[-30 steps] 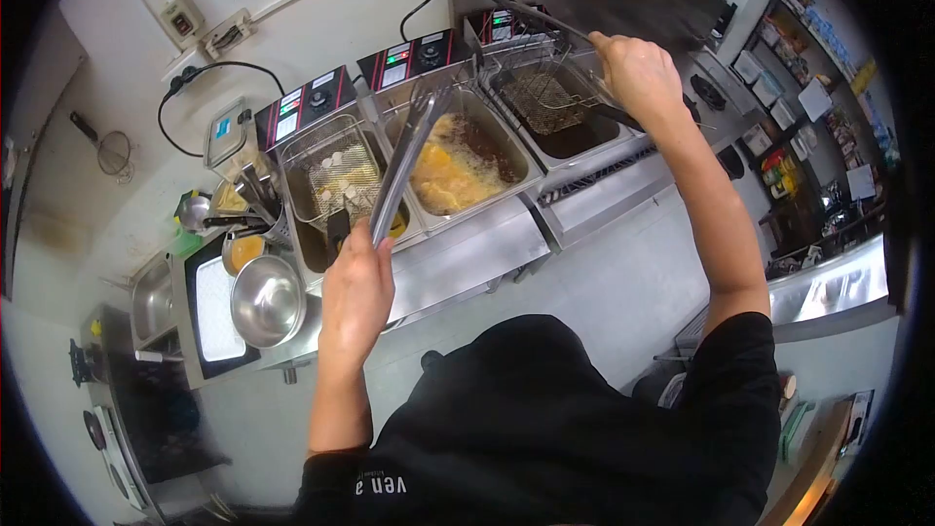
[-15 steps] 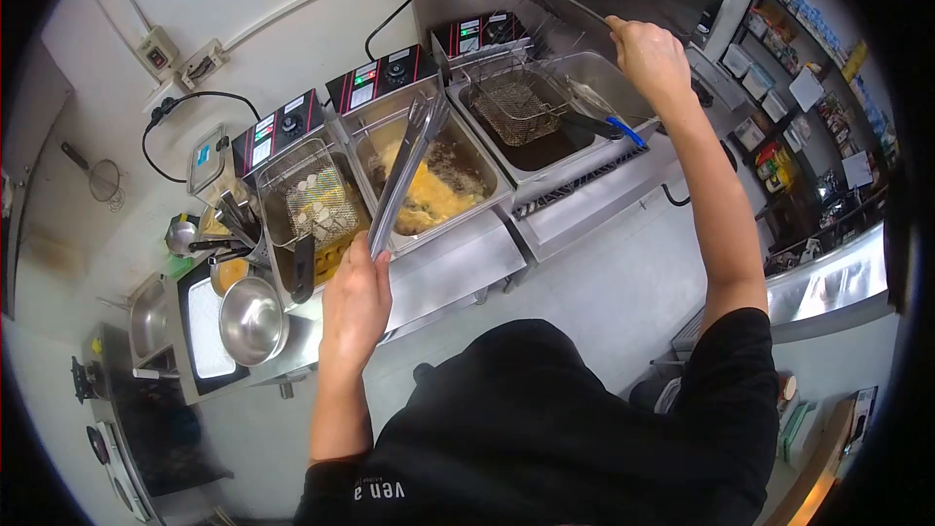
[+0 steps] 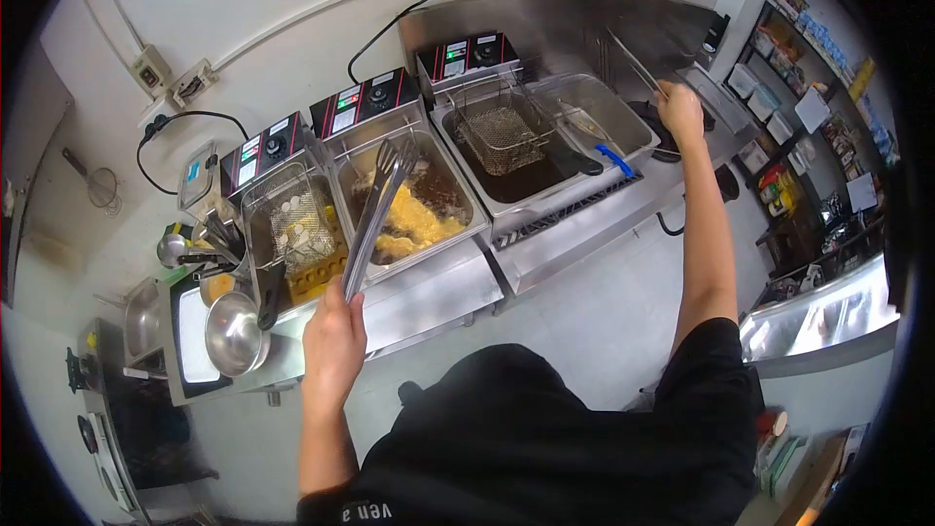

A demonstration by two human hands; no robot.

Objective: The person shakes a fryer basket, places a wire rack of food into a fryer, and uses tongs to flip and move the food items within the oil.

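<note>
Visibly, left hand [image 3: 333, 341] closed round slanted tongs [image 3: 369, 232], right hand [image 3: 683, 115] outstretched, closed round thin handle [image 3: 637, 63]

The one view looks from the wearer's head, forward and steeply down over the dark shirt [image 3: 545, 438], close above both forearms; the fryers [image 3: 409, 205] sit farther off, tilted within its wide, curved, dark-edged round frame.

Fryers [image 3: 438, 249] on steel counter [image 3: 443, 290]

Stocked shelves [image 3: 816, 51] stand far right; a strainer [image 3: 103, 187] hangs on the left wall [image 3: 49, 205].
</note>
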